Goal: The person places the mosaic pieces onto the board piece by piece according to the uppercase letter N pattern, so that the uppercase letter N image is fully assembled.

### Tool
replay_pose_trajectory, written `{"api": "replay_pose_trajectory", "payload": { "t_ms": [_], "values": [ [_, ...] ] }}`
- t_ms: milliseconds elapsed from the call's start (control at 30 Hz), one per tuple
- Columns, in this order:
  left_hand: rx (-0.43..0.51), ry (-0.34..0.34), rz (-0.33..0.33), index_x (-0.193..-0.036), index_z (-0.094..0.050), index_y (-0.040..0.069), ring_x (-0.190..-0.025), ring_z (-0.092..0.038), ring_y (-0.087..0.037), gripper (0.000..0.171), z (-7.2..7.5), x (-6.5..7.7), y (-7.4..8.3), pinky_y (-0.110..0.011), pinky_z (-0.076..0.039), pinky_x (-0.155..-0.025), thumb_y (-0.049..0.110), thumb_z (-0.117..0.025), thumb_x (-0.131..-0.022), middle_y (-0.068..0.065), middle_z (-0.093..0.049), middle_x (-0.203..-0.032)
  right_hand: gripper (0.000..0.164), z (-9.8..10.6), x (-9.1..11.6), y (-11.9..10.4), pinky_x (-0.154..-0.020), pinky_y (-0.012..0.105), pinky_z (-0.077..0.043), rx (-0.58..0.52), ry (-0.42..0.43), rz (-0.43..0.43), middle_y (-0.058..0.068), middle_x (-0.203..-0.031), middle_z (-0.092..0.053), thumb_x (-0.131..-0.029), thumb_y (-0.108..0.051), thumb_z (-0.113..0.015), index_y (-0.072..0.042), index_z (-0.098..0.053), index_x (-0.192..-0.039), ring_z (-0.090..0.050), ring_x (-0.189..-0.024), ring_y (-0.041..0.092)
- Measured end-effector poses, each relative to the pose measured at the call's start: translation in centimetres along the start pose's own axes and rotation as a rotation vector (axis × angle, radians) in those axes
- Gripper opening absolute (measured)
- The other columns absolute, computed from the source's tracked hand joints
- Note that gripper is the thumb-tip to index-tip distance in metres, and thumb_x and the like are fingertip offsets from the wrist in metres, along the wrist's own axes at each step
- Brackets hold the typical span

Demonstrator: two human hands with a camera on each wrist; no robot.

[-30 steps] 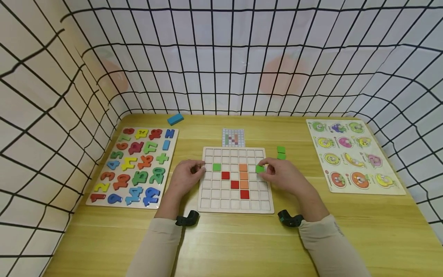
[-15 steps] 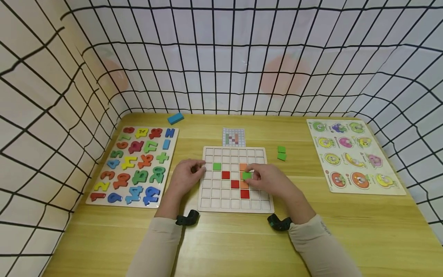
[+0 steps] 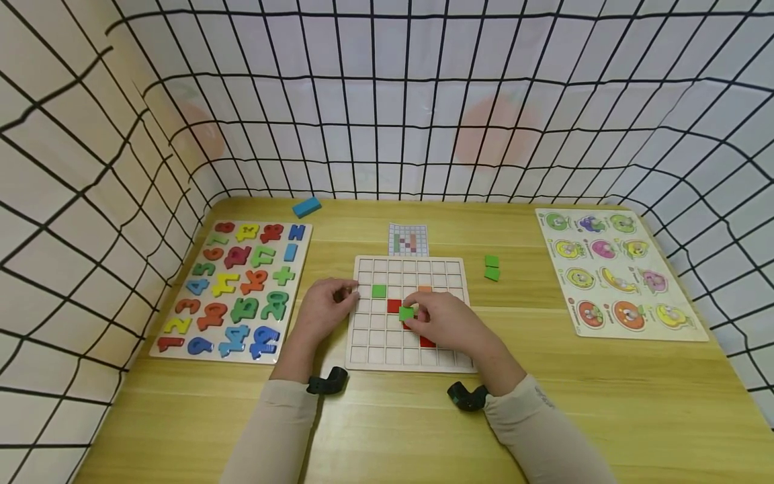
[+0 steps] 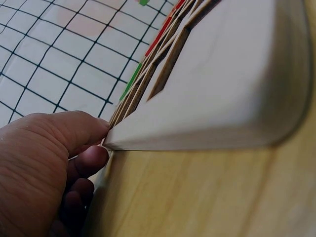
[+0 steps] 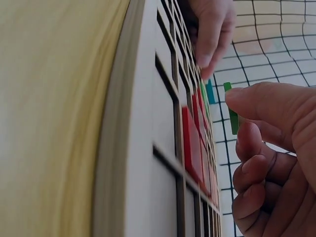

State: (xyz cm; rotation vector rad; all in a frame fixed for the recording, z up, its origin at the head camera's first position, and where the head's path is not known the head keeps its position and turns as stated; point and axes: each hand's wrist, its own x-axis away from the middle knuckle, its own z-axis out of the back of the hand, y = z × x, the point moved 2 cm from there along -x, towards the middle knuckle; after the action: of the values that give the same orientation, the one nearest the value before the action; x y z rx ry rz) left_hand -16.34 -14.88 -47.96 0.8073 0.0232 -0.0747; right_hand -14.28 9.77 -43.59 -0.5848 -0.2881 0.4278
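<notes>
A pale wooden grid board (image 3: 376, 339) lies in the middle of the table. My left hand (image 3: 324, 310) holds its left edge; in the left wrist view, thumb and forefinger pinch the board's rim (image 4: 197, 140). Above the board, my right hand (image 3: 450, 324) pinches a small green square tile (image 3: 406, 313) between thumb and fingers. The right wrist view shows that green tile (image 5: 231, 111) raised clear of the grid. Set in the board are a green tile (image 3: 379, 291), red tiles (image 3: 394, 306) and an orange tile (image 3: 425, 289); my right hand covers other orange ones.
Behind the board lies a small pattern card (image 3: 408, 240). Two loose green tiles (image 3: 492, 267) sit to its right. A number puzzle (image 3: 232, 292) stands left, a fruit puzzle (image 3: 617, 272) right, and a blue block (image 3: 306, 208) at the back. Black netting (image 3: 387, 144) surrounds the table.
My right hand has carried the green tile leftward from the board's right edge to over its middle, near the red tiles. My left hand has stayed at the left edge.
</notes>
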Motion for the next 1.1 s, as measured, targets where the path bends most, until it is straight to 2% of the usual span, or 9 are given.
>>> {"api": "replay_pose_trajectory", "payload": {
  "t_ms": [200, 367, 500, 700, 1100],
  "values": [
    [-0.005, -0.001, -0.013, -0.117, -0.077, 0.013, -0.09, -0.056, -0.022, 0.026, -0.1, 0.0, 0.0, -0.035, -0.044, -0.081, 0.025, -0.072, -0.094, -0.004, -0.066, -0.089, 0.027, -0.6, -0.8, -0.8, -0.057, 0.025, -0.037, -0.012, -0.002, 0.004, -0.007, -0.068, -0.054, -0.093, -0.027, -0.073, -0.018, -0.071, -0.118, -0.048, -0.057, 0.009],
    [-0.006, 0.001, -0.02, -0.117, -0.077, 0.013, -0.089, -0.057, -0.023, 0.026, 0.0, -0.1, 0.1, -0.036, -0.044, -0.081, 0.025, -0.072, -0.094, -0.004, -0.067, -0.089, 0.025, -1.1, -1.5, -1.4, -0.061, 0.024, -0.04, -0.019, 0.017, 0.026, -0.008, -0.069, -0.054, -0.094, -0.023, -0.07, -0.016, -0.072, -0.118, -0.049, -0.06, 0.007],
    [-0.004, -0.006, -0.014, -0.117, -0.077, 0.013, -0.09, -0.056, -0.022, 0.026, 0.0, -0.1, 0.1, -0.035, -0.044, -0.081, 0.026, -0.072, -0.094, -0.004, -0.066, -0.089, 0.025, -1.4, -2.2, -2.0, -0.066, 0.026, -0.042, 0.007, 0.041, 0.023, -0.009, -0.071, -0.055, -0.094, -0.026, -0.071, -0.018, -0.071, -0.118, -0.05, -0.065, 0.007],
    [-0.006, -0.008, -0.014, -0.118, -0.077, 0.013, -0.088, -0.056, -0.022, 0.027, 0.1, 0.0, 0.1, -0.035, -0.043, -0.079, 0.025, -0.072, -0.094, -0.004, -0.066, -0.088, 0.025, -1.9, -3.1, -2.8, -0.064, 0.026, -0.04, 0.012, 0.042, 0.011, -0.008, -0.072, -0.055, -0.095, -0.027, -0.07, -0.019, -0.071, -0.118, -0.049, -0.064, 0.008],
    [-0.01, -0.011, -0.005, -0.118, -0.077, 0.014, -0.089, -0.055, -0.022, 0.026, 0.1, 0.0, 0.1, -0.035, -0.043, -0.08, 0.025, -0.072, -0.095, -0.004, -0.067, -0.089, 0.026, -3.0, -3.8, -2.8, -0.063, 0.028, -0.043, 0.095, 0.074, -0.023, -0.006, -0.074, -0.059, -0.095, -0.027, -0.071, -0.018, -0.072, -0.119, -0.053, -0.067, 0.011]
  ]
}}
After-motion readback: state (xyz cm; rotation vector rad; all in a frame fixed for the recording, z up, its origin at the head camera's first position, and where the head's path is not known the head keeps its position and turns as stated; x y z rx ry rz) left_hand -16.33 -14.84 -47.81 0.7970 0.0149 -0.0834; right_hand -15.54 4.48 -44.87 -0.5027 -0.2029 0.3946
